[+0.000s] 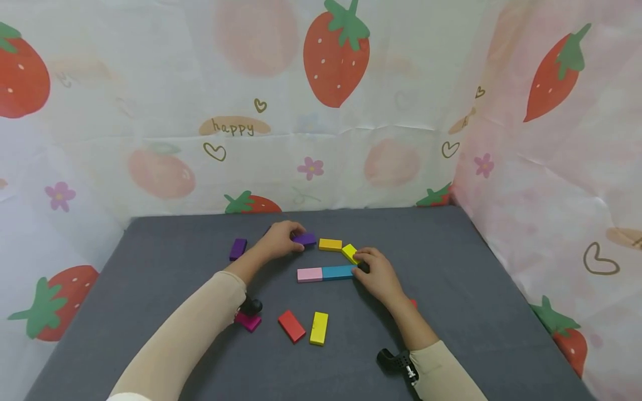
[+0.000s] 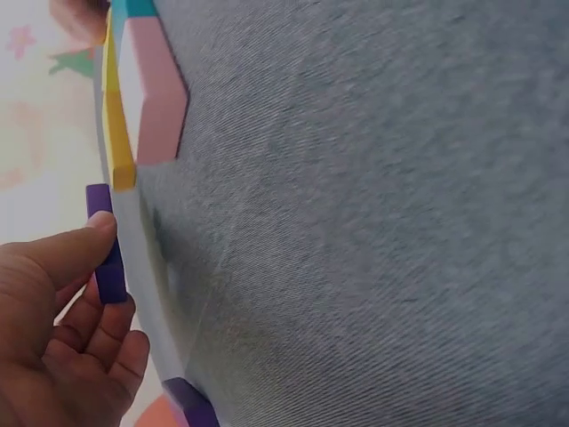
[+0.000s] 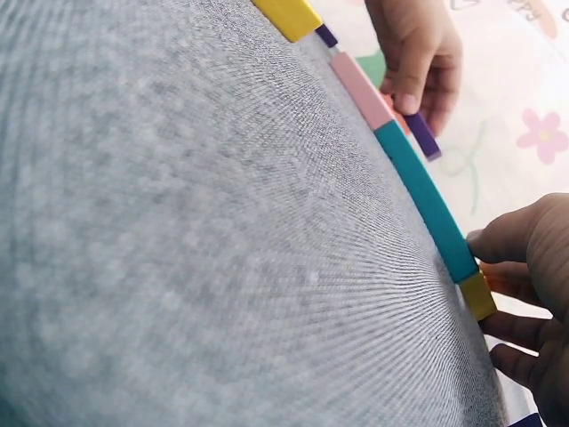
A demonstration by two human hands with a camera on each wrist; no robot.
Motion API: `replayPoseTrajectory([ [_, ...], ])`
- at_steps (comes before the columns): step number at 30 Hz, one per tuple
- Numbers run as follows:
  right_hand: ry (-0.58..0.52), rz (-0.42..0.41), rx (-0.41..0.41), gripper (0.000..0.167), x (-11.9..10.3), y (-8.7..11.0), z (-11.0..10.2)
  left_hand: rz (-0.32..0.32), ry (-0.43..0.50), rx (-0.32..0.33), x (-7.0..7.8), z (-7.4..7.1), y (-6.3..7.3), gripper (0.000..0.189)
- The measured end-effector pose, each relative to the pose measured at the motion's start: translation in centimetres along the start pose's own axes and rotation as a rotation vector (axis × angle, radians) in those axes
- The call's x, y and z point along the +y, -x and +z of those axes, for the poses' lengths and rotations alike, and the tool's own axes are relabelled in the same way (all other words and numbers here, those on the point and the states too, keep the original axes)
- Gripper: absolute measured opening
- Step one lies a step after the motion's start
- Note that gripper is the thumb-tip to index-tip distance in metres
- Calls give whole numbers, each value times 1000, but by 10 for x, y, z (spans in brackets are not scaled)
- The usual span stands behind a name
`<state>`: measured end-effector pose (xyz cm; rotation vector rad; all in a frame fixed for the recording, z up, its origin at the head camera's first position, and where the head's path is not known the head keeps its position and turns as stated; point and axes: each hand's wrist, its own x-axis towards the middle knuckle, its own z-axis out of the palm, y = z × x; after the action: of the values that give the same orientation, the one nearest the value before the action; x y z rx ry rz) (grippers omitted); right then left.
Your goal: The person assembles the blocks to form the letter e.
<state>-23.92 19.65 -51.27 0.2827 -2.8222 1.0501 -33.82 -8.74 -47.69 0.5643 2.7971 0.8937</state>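
My left hand (image 1: 281, 239) pinches a purple block (image 1: 304, 239) between thumb and fingers; in the left wrist view, the thumb lies across that purple block (image 2: 107, 258). To its right lies an orange-yellow block (image 1: 330, 245). My right hand (image 1: 378, 275) has its curled fingers at a small yellow block (image 1: 349, 253), which sits slanted. In the right wrist view, the thumb is by the end of the blue block (image 3: 427, 200) and the fingers are around the yellow block (image 3: 478, 295). A pink block (image 1: 309, 275) lies end to end with the blue block (image 1: 337, 272).
Another purple block (image 1: 238, 249) lies left of my left hand. Nearer me are a magenta block (image 1: 249, 321), a red block (image 1: 292, 326) and a yellow block (image 1: 319, 328). A red piece (image 1: 413, 303) is partly hidden behind my right forearm. Strawberry-print cloth (image 1: 311, 133) backs the grey table (image 1: 165, 267).
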Motion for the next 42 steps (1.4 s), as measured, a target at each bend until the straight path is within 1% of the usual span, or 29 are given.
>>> replayPoseTrajectory([
  [4,-1,2,-4,35,0,0,0,-5,-1,-15,-1,5,3,42],
  [12,2,-8,4,35,-1,0,0,6,-21,-15,-3,12,4,41],
  [18,-3,-12,5,35,0,1,-1,-6,-13,-14,-1,15,5,40],
  [27,4,-6,-1,35,1,1,0,-26,-18,-20,2,18,4,39],
  [33,-15,-5,-5,36,-1,2,-2,-13,-25,-19,5,17,4,39],
  [42,-14,1,-11,36,-1,2,-2,-8,-27,-10,4,18,3,39],
])
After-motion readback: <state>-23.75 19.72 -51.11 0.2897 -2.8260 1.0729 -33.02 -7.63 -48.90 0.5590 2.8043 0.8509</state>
